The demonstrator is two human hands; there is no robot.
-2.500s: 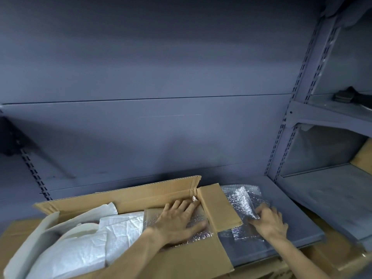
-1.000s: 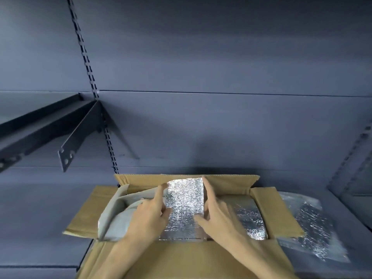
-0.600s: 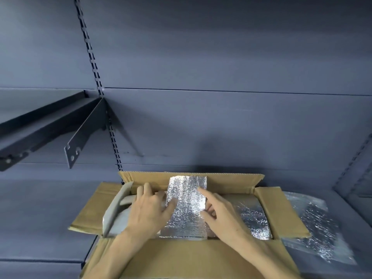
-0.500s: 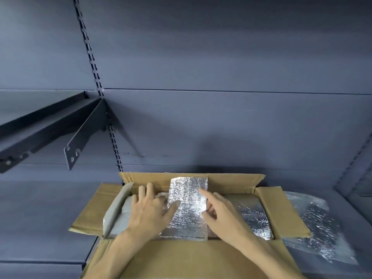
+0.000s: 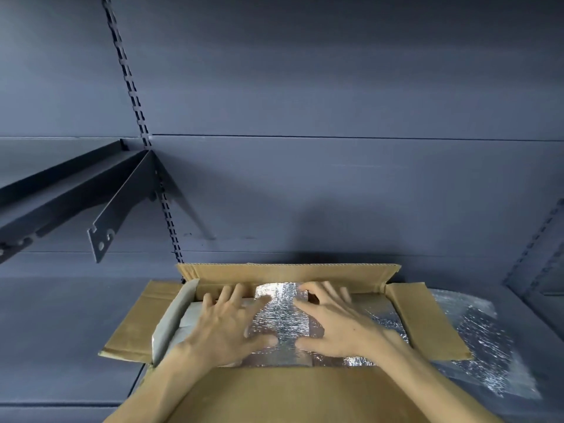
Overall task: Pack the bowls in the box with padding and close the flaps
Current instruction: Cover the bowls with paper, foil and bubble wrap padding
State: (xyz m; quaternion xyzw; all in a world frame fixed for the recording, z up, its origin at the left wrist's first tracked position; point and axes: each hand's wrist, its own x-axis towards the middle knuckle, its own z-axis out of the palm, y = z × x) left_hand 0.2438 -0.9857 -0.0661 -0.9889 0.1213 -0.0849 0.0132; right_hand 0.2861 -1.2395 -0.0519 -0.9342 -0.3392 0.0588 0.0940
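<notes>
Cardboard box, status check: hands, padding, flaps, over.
Left hand and right hand flat on silver foil bubble padding inside brown cardboard box. Flaps all open. Spare foil sheet outside, right.

Brown cardboard box (image 5: 290, 271) holds glittering silver foil padding (image 5: 282, 319) and white paper (image 5: 186, 319), against dark grey-blue shelving (image 5: 305, 184).

Bowls unseen beneath foil padding (image 5: 282, 319); box's (image 5: 287, 273) near flap cropped.

Two bare hands, the left hand (image 5: 227, 326) and the right hand (image 5: 338, 325), show no gloves, rings or watch. Both forearms are bare up to the frame's bottom edge, with no sleeve visible.
</notes>
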